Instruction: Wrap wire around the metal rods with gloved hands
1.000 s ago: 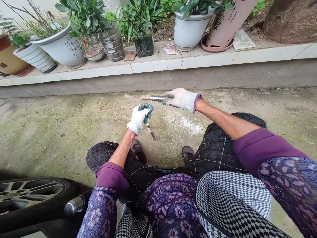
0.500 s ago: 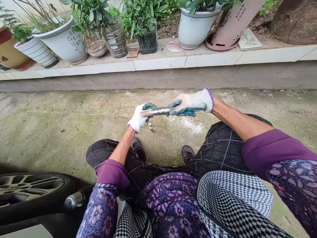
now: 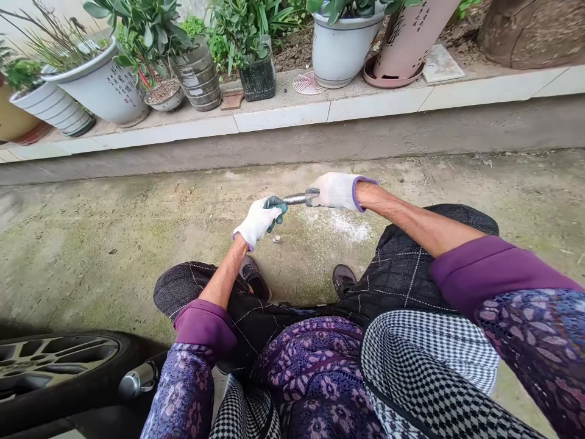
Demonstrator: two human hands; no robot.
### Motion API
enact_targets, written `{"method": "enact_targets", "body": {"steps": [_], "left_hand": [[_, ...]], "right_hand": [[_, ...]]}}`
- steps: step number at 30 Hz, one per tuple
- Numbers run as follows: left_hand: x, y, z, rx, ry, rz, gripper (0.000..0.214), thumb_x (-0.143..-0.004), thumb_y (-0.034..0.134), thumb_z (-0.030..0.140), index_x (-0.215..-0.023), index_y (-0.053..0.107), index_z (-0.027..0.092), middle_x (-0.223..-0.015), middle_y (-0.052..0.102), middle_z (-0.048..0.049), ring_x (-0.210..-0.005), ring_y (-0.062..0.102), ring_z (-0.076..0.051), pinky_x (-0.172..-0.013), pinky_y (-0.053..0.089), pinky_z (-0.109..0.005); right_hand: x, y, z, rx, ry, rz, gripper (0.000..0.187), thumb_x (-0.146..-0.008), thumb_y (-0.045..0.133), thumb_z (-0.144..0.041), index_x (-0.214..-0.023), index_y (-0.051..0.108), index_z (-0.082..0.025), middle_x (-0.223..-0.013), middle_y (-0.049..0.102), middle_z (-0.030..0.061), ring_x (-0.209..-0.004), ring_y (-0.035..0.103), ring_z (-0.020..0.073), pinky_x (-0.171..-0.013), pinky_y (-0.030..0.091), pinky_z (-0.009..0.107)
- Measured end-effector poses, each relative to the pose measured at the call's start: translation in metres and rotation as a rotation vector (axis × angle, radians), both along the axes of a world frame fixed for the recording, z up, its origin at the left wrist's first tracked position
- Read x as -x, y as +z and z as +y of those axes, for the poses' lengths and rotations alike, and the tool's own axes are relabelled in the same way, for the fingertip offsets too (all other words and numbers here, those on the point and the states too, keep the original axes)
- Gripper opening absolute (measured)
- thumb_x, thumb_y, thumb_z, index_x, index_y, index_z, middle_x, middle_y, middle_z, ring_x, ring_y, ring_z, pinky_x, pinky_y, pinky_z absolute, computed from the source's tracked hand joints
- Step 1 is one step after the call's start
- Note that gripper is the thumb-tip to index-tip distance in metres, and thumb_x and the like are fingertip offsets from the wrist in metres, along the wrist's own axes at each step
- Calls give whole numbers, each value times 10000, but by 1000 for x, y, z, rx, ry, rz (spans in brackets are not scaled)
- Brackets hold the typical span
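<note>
My left hand [image 3: 262, 218], in a white glove with a green coated palm, is closed around the left end of a short, shiny metal rod [image 3: 296, 199]. The rod's surface looks ridged or streaked, and its left end is hidden in the glove. On its right end, my right hand [image 3: 336, 191] is closed, back of the glove up; its fingertips are slightly blurred. Whether something thin lies between those fingers and the rod I cannot tell. Below the rod, a small pale cylindrical piece [image 3: 276, 239] stands on the concrete.
White powder [image 3: 347, 225] is scattered on the concrete floor [image 3: 137, 231] beneath my right hand. Ahead runs a tiled ledge [image 3: 283, 116] with several potted plants, including a white pot [image 3: 345, 52]. A car wheel [image 3: 59, 360] stands at lower left. My shoes [image 3: 343, 280] are below.
My right hand has turned over, from green palm side showing to its white back showing, and moved slightly left. Less of the rod's left end shows. The view has shifted a little.
</note>
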State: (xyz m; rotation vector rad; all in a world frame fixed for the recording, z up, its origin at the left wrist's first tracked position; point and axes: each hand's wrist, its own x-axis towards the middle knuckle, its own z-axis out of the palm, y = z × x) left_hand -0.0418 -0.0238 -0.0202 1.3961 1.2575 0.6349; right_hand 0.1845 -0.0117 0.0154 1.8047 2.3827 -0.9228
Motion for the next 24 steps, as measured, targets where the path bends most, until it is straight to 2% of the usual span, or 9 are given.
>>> {"method": "enact_targets", "body": {"steps": [2,5,9,13,16,19,22,24], "left_hand": [[1,1,2,-5,22,-65,172,-742,671,299,-823,658,148,-541,603,32,-339,379,-55,-333,277,-201],[4,6,4,-28,62,-193,203,-729,679,308,-840,657,139,-566,621,31,-325,391,-50,-324,286,-204],[10,15,5,-48,72,-315,224,-730,667,311,-867,658,133,-597,639,25,-342,420,-41,-336,296,-189],[17,23,4,-45,60,-372,254,-741,640,315,-919,666,136,-587,615,39,-346,411,-43,-343,320,-191],[22,26,2,-55,70,-370,257,-741,621,306,-932,672,142,-537,552,64,-347,374,-41,-342,302,-186],[24,27,3,-80,112,-343,224,-737,622,309,-889,668,151,-524,513,72,-366,372,-43,-348,298,-185],[25,26,6,-108,157,-275,168,-726,626,301,-797,657,152,-518,506,64,-379,386,-50,-352,300,-190],[25,25,9,-136,137,-221,150,-700,636,270,-779,669,147,-524,529,54,-397,406,-56,-368,313,-190]], "right_hand": [[0,4,2,-78,-18,-26,165,-854,688,-327,-883,733,-170,-696,647,16,-647,569,144,-556,386,275],[3,10,2,-112,-110,109,226,-842,683,-358,-962,744,-177,-652,619,-8,-553,501,104,-493,340,250],[14,21,-3,24,-250,385,316,-840,715,-395,-1045,724,-154,-590,565,-22,-449,436,76,-404,335,225],[28,33,-5,151,-273,618,318,-849,745,-403,-1019,696,-139,-553,524,-36,-398,406,59,-335,338,196],[34,37,-6,276,-301,729,264,-910,684,-364,-1026,674,-127,-512,495,-52,-353,380,56,-294,322,182],[31,35,-7,364,-249,821,239,-928,656,-316,-1055,654,-113,-497,497,-62,-325,367,49,-282,303,163],[19,30,-9,465,-87,890,326,-899,695,-370,-1075,643,-100,-503,500,-73,-327,368,42,-298,298,154],[9,27,-11,514,7,872,406,-860,731,-435,-1071,652,-97,-514,498,-76,-338,369,43,-305,294,163]]}}
